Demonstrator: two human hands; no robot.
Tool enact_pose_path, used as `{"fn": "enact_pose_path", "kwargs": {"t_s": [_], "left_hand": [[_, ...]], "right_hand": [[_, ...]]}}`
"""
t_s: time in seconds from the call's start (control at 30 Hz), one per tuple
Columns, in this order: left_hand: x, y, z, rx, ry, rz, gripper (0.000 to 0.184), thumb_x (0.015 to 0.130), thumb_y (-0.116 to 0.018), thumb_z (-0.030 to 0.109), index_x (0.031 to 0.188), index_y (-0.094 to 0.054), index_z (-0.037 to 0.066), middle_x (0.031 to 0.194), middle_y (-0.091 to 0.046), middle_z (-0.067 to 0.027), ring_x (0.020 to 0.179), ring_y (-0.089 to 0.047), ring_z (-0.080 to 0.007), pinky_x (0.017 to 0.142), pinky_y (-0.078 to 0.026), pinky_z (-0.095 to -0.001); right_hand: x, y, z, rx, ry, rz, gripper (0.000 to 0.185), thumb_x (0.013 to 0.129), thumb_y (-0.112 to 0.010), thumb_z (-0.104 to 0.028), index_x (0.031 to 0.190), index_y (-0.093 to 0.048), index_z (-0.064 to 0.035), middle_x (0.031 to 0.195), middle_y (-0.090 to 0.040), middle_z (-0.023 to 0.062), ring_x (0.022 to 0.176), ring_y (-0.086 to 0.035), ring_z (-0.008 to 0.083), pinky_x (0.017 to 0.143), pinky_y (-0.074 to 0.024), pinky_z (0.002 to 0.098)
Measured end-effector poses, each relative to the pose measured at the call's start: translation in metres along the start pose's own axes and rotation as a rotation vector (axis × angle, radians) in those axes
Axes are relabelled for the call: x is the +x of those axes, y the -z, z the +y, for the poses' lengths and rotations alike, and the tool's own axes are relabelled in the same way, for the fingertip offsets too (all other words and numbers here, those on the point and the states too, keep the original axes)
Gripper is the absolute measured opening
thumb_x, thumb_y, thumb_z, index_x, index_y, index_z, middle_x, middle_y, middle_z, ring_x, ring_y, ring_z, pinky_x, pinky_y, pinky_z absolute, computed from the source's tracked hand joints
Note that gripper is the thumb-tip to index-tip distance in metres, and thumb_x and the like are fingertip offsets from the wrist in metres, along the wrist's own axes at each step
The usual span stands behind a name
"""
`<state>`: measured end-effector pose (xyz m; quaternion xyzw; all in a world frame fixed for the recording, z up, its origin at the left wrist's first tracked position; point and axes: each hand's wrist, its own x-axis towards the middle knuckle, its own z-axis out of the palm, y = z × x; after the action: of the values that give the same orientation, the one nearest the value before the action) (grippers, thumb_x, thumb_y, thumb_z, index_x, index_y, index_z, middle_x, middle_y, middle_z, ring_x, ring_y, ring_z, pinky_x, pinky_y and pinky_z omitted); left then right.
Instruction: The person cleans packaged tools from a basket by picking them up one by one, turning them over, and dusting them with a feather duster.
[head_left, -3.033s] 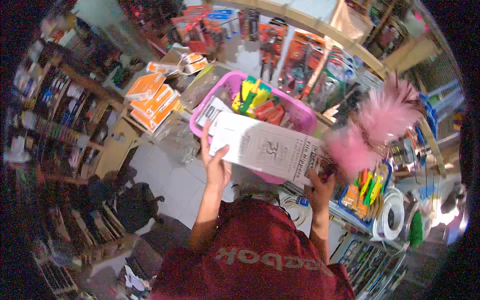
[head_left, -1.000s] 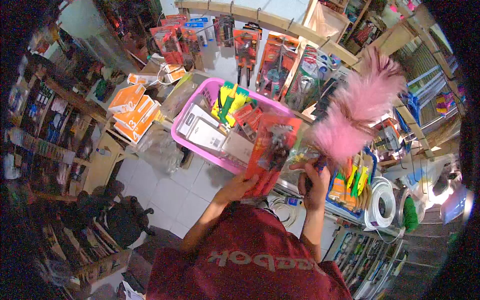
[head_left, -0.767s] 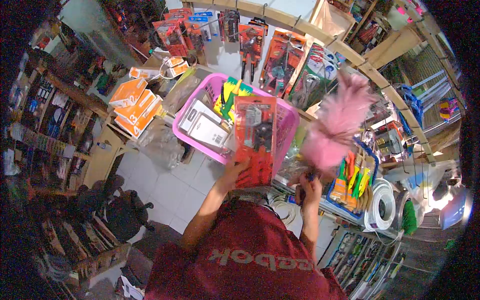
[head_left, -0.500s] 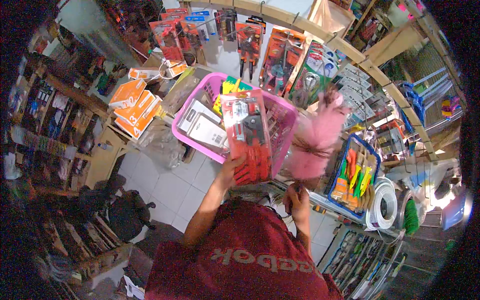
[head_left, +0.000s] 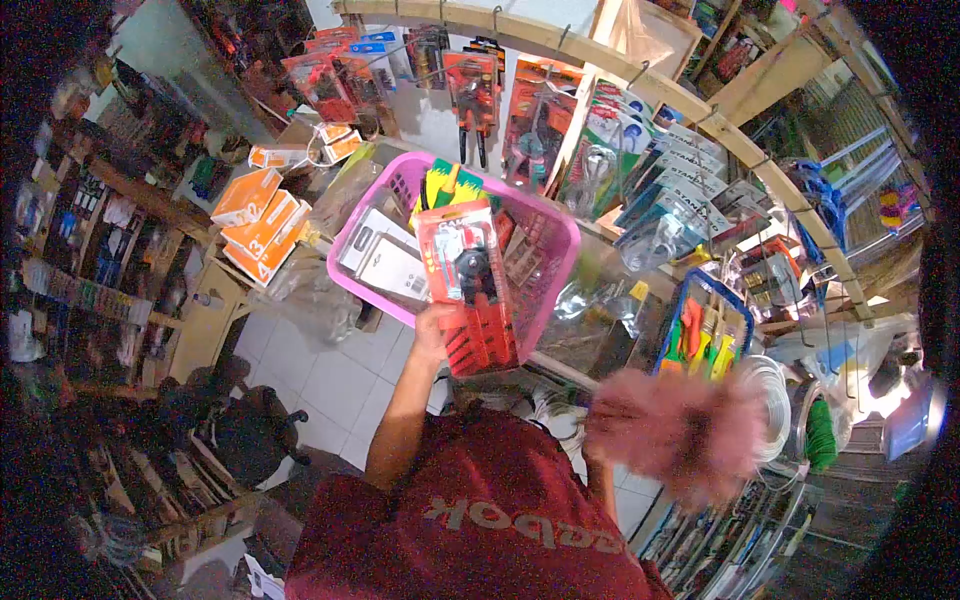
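Observation:
My left hand [head_left: 432,332] grips the lower left edge of a blister pack [head_left: 470,285] with a red-handled, plier-like tool inside. The pack is held over the front rim of a pink plastic basket [head_left: 550,290]. White packages [head_left: 392,262] and a yellow-green item [head_left: 445,188] lie in the basket. To the right, a fluffy pink duster [head_left: 675,425] is blurred by motion. My right hand [head_left: 598,468] is closed on its handle and mostly hidden behind the fluff.
Packaged tools [head_left: 473,95] hang on hooks beyond the basket. Orange boxes [head_left: 262,225] sit to its left. On the right are a blue-edged basket of paintbrushes [head_left: 712,335], a white cable coil [head_left: 770,390] and a green coil [head_left: 820,437]. A curved wooden rail [head_left: 690,100] crosses the back.
The duster has swung down and right, from beside the pink basket to in front of the paintbrushes, now covering most of my right hand. My left hand still holds the pack.

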<state>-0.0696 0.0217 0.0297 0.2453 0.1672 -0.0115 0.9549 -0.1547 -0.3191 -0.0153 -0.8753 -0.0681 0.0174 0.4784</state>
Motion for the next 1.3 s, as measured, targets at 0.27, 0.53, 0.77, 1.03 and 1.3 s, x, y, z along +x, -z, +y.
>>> {"fn": "enact_pose_path", "kwargs": {"t_s": [0.27,0.53,0.77,1.03,1.3], "left_hand": [[0.005,0.023,-0.021,0.082,0.01,-0.007,0.035,0.08,-0.056,0.019,0.109,-0.052,0.0,0.095,-0.062,-0.0125,0.084,-0.062,-0.0267,0.078,-0.05,-0.0403],[0.017,0.056,-0.023,-0.04,0.146,-0.309,0.029,0.086,-0.054,0.022,0.109,-0.052,0.005,0.097,-0.061,-0.0094,0.086,-0.061,-0.0206,0.072,-0.051,-0.0357],[0.017,0.049,-0.025,0.038,0.107,-0.104,0.039,0.086,-0.053,0.034,0.111,-0.052,0.005,0.095,-0.062,-0.0124,0.091,-0.06,-0.0262,0.082,-0.048,-0.0382],[0.001,-0.012,0.003,0.348,0.005,-0.145,0.064,0.087,-0.037,0.058,0.126,-0.042,0.008,0.108,-0.058,-0.0142,0.094,-0.06,-0.0297,0.086,-0.047,-0.0434],[0.024,0.032,-0.014,0.167,0.268,-0.192,0.055,0.09,-0.041,0.05,0.126,-0.041,0.009,0.107,-0.058,-0.0104,0.091,-0.061,-0.0235,0.078,-0.051,-0.0398]], "right_hand": [[0.031,-0.013,-0.049,0.252,-0.163,-0.292,0.022,0.088,-0.049,-0.019,0.098,-0.052,-0.0002,0.076,-0.05,0.0051,0.064,-0.045,0.0132,0.056,-0.0384,0.0295],[0.075,-0.035,-0.079,-0.008,0.087,-0.405,0.031,0.091,-0.048,-0.022,0.115,-0.047,-0.0019,0.079,-0.052,0.0081,0.067,-0.044,0.0129,0.06,-0.0412,0.0279],[0.059,-0.022,-0.11,-0.032,-0.118,-0.543,0.037,0.091,-0.05,-0.026,0.118,-0.043,-0.0032,0.102,-0.06,0.0183,0.092,-0.058,0.0343,0.078,-0.0448,0.039],[0.019,0.017,-0.099,-0.245,-0.418,-0.639,0.035,0.089,-0.051,-0.03,0.117,-0.046,-0.0103,0.103,-0.06,0.0222,0.097,-0.057,0.0396,0.079,-0.0437,0.0445],[0.085,-0.031,-0.114,-0.28,-0.124,-0.287,0.036,0.088,-0.051,-0.03,0.111,-0.046,-0.0026,0.095,-0.059,0.026,0.092,-0.054,0.0449,0.074,-0.0429,0.0478]]}}
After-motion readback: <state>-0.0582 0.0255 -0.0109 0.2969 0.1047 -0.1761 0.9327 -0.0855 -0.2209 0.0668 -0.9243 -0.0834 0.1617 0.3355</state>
